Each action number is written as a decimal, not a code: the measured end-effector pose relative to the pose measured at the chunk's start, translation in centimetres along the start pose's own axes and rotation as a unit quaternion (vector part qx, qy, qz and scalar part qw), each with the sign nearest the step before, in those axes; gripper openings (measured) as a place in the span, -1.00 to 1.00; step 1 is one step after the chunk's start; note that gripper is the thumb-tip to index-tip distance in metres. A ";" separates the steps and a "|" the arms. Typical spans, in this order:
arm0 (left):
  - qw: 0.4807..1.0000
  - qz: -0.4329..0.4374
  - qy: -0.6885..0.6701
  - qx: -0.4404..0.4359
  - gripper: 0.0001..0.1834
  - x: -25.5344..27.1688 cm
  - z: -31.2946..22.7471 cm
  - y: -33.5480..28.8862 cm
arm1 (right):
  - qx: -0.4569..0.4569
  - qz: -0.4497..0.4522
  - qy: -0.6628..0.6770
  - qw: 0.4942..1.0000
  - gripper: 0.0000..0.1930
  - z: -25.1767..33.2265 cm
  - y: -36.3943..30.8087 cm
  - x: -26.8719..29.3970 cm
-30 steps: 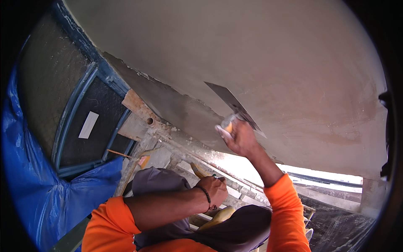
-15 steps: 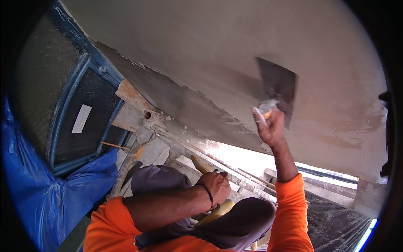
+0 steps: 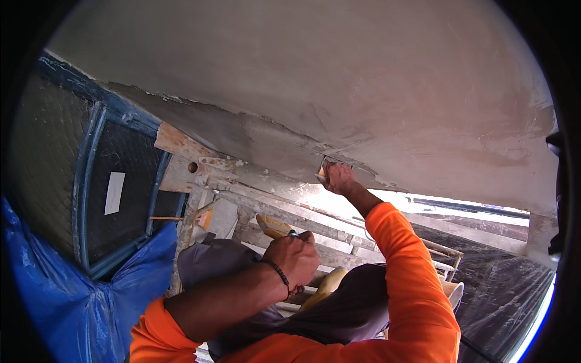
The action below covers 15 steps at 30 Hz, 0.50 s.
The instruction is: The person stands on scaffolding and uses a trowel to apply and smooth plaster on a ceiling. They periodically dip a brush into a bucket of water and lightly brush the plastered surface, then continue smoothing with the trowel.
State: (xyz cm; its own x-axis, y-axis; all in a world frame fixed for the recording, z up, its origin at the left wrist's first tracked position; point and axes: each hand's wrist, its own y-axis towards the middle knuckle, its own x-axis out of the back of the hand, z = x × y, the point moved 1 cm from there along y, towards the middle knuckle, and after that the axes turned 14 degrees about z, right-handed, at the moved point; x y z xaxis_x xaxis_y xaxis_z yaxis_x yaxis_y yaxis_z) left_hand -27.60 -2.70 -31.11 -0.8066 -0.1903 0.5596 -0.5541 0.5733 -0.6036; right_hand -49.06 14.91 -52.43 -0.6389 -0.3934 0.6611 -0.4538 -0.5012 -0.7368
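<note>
My right hand (image 3: 339,176) is closed round the handle of a plastering trowel (image 3: 322,165). The blade lies against the lower part of the grey plastered wall (image 3: 375,78), mostly hidden by my hand. Along the wall's lower left runs a ragged edge of darker, rougher plaster (image 3: 242,130). My left hand (image 3: 293,260), with a dark bead bracelet at the wrist, rests closed above my knees. A small shiny greenish spot shows at its knuckles; what the fingers hold, if anything, is hidden.
Scaffold planks and poles (image 3: 272,206) lie below the wall, with yellow boots (image 3: 327,287) among them. On the left stand a blue-framed window (image 3: 91,181) and a blue tarp (image 3: 85,302). Dark plastic sheeting (image 3: 502,290) hangs at lower right.
My right hand has brought the trowel down and left, from the open wall to its lower edge. My left hand stays closed above my knees. The view has shifted somewhat.
</note>
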 end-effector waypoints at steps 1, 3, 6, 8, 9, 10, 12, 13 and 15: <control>1.000 0.002 0.005 0.004 -0.73 0.1 0.0 -0.1 | 0.002 -0.028 -0.005 1.000 -0.39 -0.4 0.6 -0.3; 1.000 -0.013 -0.001 -0.001 -0.76 0.4 -0.1 -0.2 | -0.018 -0.051 -0.031 0.998 -0.42 -1.1 1.6 0.0; 1.000 -0.018 -0.006 0.008 -0.77 0.4 -0.2 0.0 | -0.038 -0.063 -0.035 0.997 -0.44 -1.5 1.8 1.9; 1.000 -0.011 -0.006 0.009 -0.77 0.3 -0.3 0.4 | -0.009 -0.071 -0.026 0.997 -0.47 -1.2 0.8 3.6; 1.000 -0.007 -0.005 0.005 -0.77 0.2 -0.3 0.6 | -0.016 -0.058 -0.028 0.998 -0.48 -0.9 -0.1 4.4; 1.000 -0.006 -0.006 0.002 -0.77 0.0 -0.3 0.9 | 0.005 -0.085 -0.011 0.996 -0.50 -0.4 -1.1 5.6; 1.000 0.003 0.002 0.009 -0.77 -0.3 -0.5 1.4 | 0.011 -0.108 0.015 0.994 -0.53 0.6 -3.5 8.1; 1.000 0.003 0.004 0.016 -0.77 -0.4 -0.5 1.7 | 0.018 -0.129 0.020 0.991 -0.54 1.2 -4.9 9.4; 1.000 0.006 0.003 0.013 -0.77 -0.5 -0.5 2.2 | 0.035 -0.174 0.029 0.984 -0.58 2.3 -7.6 12.0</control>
State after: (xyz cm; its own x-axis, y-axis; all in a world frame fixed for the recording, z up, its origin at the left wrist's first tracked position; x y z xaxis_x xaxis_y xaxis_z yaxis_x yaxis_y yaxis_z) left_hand -28.28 -0.93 -32.41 -0.8115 -0.1782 0.5565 -0.5501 0.5541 -0.6248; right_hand -51.88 12.24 -38.55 -0.4884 -0.1447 0.8605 -0.6091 -0.6496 -0.4550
